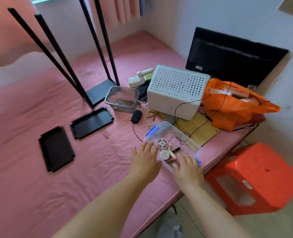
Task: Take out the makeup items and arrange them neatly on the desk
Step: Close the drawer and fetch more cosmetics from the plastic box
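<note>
A clear plastic box (168, 129) with blue latches lies on the pink surface near its right edge. Inside it I see a round patterned compact (162, 143), a round white compact (164, 154), a pale pink tube (173, 154) and a dark stick (176, 149). My left hand (145, 161) reaches with straight, spread fingers to the box's left side, fingertips at its wall. My right hand (187, 169) lies over the box's near right end, fingers extended and holding nothing that I can see.
Two black trays (56, 148) (91, 122) and a black rack's legs (97, 93) stand at the left. Behind the box are a small clear bin (121, 98), a white perforated crate (176, 91), an orange bag (231, 105), a monitor (233, 57) and cables. An orange stool (255, 177) stands at right.
</note>
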The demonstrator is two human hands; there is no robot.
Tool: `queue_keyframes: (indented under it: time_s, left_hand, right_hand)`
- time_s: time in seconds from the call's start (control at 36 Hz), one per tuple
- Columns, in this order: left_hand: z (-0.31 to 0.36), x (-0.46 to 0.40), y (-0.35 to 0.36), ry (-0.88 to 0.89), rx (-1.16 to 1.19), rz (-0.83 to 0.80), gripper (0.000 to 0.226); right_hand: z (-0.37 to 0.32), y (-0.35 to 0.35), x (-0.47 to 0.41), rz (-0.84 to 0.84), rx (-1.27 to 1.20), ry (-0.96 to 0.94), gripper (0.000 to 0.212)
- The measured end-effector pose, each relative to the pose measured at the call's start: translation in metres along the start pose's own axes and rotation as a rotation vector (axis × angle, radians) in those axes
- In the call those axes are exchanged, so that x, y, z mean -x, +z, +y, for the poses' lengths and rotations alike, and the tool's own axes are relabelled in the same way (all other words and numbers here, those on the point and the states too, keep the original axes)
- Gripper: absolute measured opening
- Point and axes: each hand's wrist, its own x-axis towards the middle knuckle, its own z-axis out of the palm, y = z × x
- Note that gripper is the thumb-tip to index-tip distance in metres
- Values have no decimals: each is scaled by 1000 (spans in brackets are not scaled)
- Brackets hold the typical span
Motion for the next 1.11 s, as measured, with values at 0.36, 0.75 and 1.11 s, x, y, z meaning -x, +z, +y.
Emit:
queue_keyframes:
  time_s: [0.36,0.75,1.11]
  left_hand:
    - [17,-123,57,-133,32,-81,49]
    - [-3,-205,159,-178,150,-320,53]
    - [-19,-252,209,-232,154,-348,68]
  right_hand:
    - [53,23,-134,-247,105,-107,44]
    - [91,114,-230,-357,129,-119,41]
    - [80,174,-277,-306,169,-122,43]
